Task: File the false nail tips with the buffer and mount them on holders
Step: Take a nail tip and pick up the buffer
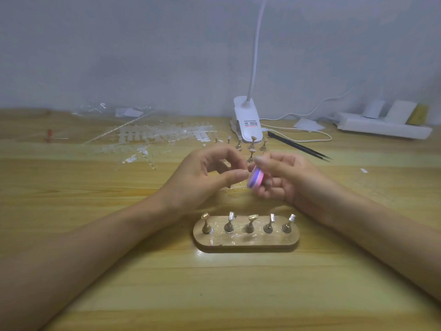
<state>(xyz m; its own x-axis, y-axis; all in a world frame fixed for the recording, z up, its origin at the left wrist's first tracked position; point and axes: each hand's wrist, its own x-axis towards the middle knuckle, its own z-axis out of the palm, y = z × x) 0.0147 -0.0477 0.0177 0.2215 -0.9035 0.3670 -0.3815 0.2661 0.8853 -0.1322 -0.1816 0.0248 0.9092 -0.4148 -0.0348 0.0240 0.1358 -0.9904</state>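
Observation:
My right hand (pixel 284 177) grips a pink and purple buffer block (pixel 255 179) above the table's middle. My left hand (pixel 210 173) is right beside it, thumb and forefinger pinched together against the buffer's end; a clear nail tip between them is too small and blurred to make out. In front of both hands lies an oval wooden base (pixel 245 237) with several small metal holders (pixel 250 224) standing in a row. More loose holders (pixel 251 145) stand behind the hands. Clear nail tips on sprues (pixel 162 137) are spread over the table's back left.
A white clip lamp (pixel 247 120) stands at the back centre with its cable trailing right. Black tweezers (pixel 298 145) lie to its right. A white power strip (pixel 381 126) sits at the far right. Empty plastic bags (pixel 112 111) lie at the back left.

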